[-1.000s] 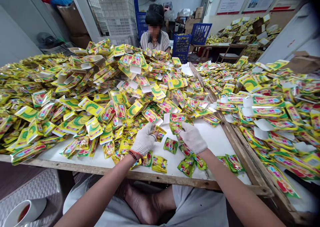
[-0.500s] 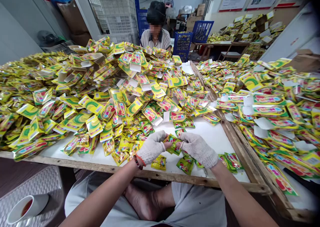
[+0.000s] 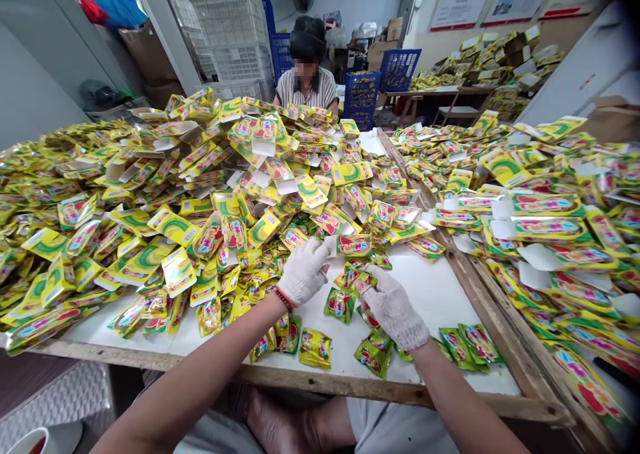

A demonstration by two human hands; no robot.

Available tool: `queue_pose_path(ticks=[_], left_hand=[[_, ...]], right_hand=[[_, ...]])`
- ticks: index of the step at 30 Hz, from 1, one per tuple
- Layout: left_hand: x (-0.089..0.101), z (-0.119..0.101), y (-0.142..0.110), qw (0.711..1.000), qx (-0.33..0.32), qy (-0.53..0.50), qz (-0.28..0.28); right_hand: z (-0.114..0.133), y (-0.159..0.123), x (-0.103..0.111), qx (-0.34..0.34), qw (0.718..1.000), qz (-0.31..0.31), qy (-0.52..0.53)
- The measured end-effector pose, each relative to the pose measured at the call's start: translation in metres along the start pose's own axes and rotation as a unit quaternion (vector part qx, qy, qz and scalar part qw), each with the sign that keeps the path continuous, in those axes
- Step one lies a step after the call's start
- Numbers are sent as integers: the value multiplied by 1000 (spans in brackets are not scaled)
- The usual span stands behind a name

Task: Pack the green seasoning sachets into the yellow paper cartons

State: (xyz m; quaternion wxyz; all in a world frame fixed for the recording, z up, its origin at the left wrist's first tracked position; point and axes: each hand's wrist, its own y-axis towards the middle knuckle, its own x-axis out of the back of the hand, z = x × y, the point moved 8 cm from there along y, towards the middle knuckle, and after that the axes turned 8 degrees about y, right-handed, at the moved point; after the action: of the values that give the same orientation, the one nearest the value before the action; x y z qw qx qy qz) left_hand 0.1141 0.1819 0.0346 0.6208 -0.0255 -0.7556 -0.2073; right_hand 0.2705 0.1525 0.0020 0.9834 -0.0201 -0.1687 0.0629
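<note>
Your left hand [image 3: 304, 274] has swung away from your right hand [image 3: 397, 307] compared with half a second ago, when the two nearly met; now it's up at the flap [image 3: 331, 244] end of a box [image 3: 357, 245].

Big stuff first: the white table [image 3: 435, 294] has its best bare patch right of center, hemmed in by a wooden rail [image 3: 465, 281] on the right and the front edge [image 3: 360, 389] low in the frame. A huge pile [image 3: 175, 224] of yellow boxes fills the left and upper middle, so there's basically no slack left of or beyond that left hand.

That box sits just below mid-frame, long axis running side to side, white flap at its left end. Your left hand is clearly nearer that end, fingertips right by the flap, but can't say whether they've pinched it or are only touching.

Right hand's below and right of the box, pinching a small packet [image 3: 366, 279] between thumb and fingers. So your packet is under the box's right end while the flap's on the opposite one. A loose green packet [image 3: 340, 305] and yellow packet [image 3: 315, 349] lie lower down, clear of your fingers.
</note>
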Motion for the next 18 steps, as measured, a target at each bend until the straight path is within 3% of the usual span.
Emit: queue_pose_path(ticks=[3,6,11,14,18], left_hand=[[-4,-26,28,992,-75,105,-3],[-7,-40,46,987,-59,150,17],[0,-49,27,986,-25,129,106],[9,-60,10,981,-91,118,124],[6,-75,3,955,-253,127,86]], right_hand=[[0,-3,16,4,998,-55,38],[-1,-6,28,4,990,-89,108],[-1,-12,57,52,951,-191,238],[-5,-20,72,64,935,-224,269],[-15,-41,83,45,955,-205,212]])
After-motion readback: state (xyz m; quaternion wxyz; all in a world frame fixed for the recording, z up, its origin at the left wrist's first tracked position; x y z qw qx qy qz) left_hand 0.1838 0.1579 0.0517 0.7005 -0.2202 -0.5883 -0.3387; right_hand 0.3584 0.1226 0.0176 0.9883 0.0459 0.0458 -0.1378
